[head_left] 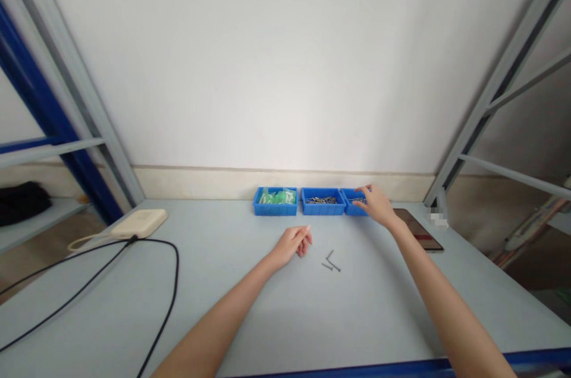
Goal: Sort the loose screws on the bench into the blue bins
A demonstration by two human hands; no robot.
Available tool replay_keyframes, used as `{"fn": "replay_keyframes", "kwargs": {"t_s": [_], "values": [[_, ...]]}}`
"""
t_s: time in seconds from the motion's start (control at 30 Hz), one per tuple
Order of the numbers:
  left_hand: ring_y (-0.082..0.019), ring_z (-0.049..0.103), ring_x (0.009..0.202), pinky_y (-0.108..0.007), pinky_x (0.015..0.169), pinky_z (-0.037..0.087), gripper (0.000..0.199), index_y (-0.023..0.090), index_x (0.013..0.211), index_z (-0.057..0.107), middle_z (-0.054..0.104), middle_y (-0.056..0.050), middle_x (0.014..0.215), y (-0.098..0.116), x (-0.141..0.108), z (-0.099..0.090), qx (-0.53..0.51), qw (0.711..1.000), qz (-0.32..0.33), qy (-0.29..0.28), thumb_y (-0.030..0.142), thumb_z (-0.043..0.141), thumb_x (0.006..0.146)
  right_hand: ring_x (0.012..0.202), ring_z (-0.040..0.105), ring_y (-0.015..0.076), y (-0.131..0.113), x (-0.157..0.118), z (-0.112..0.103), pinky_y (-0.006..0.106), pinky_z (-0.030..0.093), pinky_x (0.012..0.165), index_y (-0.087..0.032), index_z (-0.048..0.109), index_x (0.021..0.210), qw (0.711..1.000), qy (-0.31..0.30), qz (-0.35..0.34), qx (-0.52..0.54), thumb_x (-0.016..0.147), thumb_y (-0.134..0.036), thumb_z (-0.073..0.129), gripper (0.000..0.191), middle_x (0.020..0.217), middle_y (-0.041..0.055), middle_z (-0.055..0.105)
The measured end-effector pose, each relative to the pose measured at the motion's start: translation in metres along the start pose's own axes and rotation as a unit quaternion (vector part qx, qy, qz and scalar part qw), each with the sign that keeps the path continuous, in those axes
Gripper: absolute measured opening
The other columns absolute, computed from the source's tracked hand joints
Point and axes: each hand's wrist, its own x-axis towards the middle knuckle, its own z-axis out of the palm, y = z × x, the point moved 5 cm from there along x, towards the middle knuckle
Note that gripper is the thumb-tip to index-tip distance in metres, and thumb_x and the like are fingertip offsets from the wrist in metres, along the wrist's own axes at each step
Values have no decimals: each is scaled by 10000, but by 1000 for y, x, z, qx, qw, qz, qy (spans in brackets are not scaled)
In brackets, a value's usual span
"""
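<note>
Though loose, screws (333, 265) near left hand (292, 245).

White box (140, 224), black cable (177, 265), apparently a tablet (418, 229)

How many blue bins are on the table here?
3, in a row: the left bin, the middle bin and the right bin, whose right end is hidden behind the right hand. No fourth shows.
</note>
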Motion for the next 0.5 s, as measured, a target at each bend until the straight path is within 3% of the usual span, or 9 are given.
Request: {"fn": "replay_keyframes", "kwargs": {"t_s": [0.03,0.1,0.17,0.3,0.5], "values": [[-77,450,383,-189,408,356,519,128,657,537,494,17,459,0,0,0,7,1000,4,-2,599,372,800,914,524,223,-9,-8,9,338,394,783,-175,586,1053,995,-59,-47,64,792,-343,574,311,1050,117,566],[-78,450,388,-192,419,353,510,127,658,541,494,16,461,0,-1,1,23,1000,11,-3,582,367,811,868,530,184,-33,-30,28,294,414,770,-199,605,1012,954,-186,-147,184,757,-356,616,300,995,66,576],[-83,455,397,-197,432,358,500,129,661,544,492,17,463,-1,-1,1,33,999,11,1,564,360,823,864,526,179,-53,-51,43,289,413,782,-209,639,947,915,-255,-199,241,700,-378,673,301,950,44,571],[-95,471,424,-210,465,377,475,138,662,544,501,14,481,-1,-2,1,59,998,12,8,526,342,845,851,529,183,-72,-67,58,294,402,786,-184,677,770,905,-255,-206,272,695,-345,686,178,848,42,567],[-103,489,468,-211,513,378,409,155,731,555,531,19,514,8,-7,3,147,988,39,-3,479,345,866,781,564,164,-82,-69,53,273,397,741,-179,654,764,934,-165,-134,286,773,-278,608,109,803,31,637]]}}
